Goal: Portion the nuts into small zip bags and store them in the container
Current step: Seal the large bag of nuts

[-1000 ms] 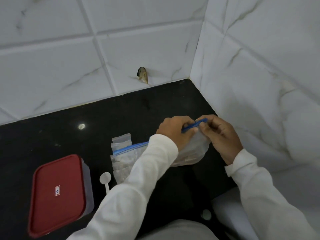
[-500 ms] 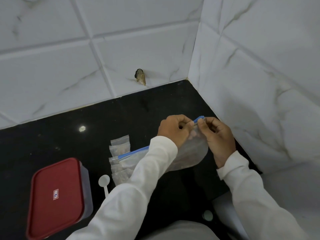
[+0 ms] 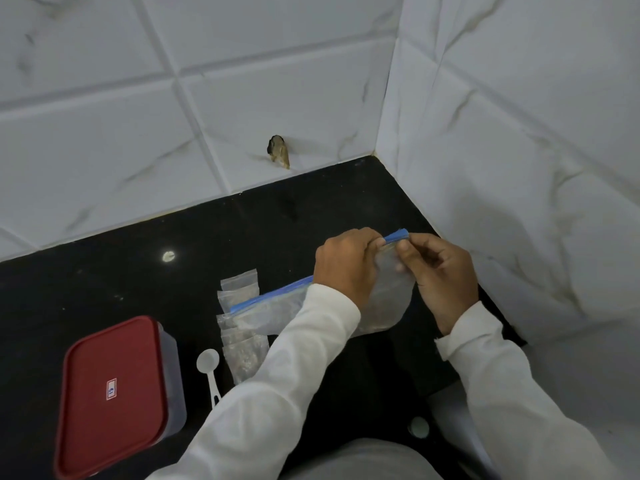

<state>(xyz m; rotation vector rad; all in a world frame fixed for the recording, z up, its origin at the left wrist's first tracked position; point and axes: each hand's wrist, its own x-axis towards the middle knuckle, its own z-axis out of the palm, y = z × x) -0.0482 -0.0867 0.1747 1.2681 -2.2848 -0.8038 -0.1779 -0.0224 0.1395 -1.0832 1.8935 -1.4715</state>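
The left hand and right hand each have a closed grip pinching the blue zip of the bag, which is held just above the bench. The film is soft and slippery, the nuts seemingly sagging low, so the stiffer zip is the place to hold.

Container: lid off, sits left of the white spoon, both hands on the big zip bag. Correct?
The red lid is on: the head view shows it closing the container. Rest holds: it sits left of the white spoon, and left hand and right hand both pinch the big zip bag.
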